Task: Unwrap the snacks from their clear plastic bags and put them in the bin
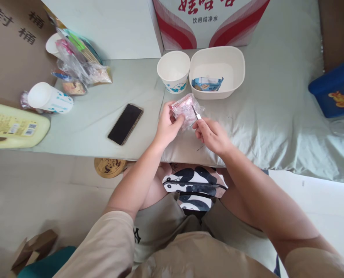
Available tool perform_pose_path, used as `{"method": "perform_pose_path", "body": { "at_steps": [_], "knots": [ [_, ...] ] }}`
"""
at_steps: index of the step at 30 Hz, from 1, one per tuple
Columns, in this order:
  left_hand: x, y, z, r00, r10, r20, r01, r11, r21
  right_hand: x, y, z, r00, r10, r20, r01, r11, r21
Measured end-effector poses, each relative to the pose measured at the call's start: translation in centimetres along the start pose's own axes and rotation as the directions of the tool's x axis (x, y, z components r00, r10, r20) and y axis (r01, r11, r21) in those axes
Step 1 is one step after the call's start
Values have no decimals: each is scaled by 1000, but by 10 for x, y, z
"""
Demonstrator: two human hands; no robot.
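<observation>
A clear plastic-wrapped packet with pink and red contents point(186, 108) is gripped between the thumb and fingers of my left hand point(169, 122). My right hand point(211, 134) is closed on a small white-handled knife point(199, 116). Its thin dark blade lies against the plastic of the packet; whether it has pierced the wrap I cannot tell. Just beyond my hands stand a white paper cup point(174, 71) with blue leaf print and a white rounded tub point(236, 77). Inside the tub lies a blue snack packet point(207, 83).
A black phone point(125, 124) lies left of my hands. Farther left are a tipped paper cup point(48, 98), bagged items point(82, 63) and a yellow jug point(18, 125). A red-and-white carton point(209, 25) stands behind; a blue container point(334, 90) is at right.
</observation>
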State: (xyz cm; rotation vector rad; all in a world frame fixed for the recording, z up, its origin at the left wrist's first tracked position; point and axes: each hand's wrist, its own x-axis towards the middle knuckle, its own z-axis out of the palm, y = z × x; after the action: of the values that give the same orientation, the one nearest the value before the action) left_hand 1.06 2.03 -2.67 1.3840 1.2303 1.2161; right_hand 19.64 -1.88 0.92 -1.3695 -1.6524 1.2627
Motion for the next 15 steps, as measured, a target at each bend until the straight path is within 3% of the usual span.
{"method": "perform_pose_path", "body": {
  "at_steps": [6,9,12,15],
  "knots": [
    [-5,4,9,997,45,58,-44,999,-8,0,-1,2,997,66,39,-67,998,3],
    [-1,5,3,999,34,-31,-37,994,-103,1,-2,1,997,61,47,-56,993,-102],
    [7,9,-13,986,-57,-159,25,980,-195,1,-1,-3,998,48,43,-36,965,-260],
    [13,13,-28,971,-136,-199,76,957,-281,3,4,-13,998,53,21,-44,948,-314]
  ]
}}
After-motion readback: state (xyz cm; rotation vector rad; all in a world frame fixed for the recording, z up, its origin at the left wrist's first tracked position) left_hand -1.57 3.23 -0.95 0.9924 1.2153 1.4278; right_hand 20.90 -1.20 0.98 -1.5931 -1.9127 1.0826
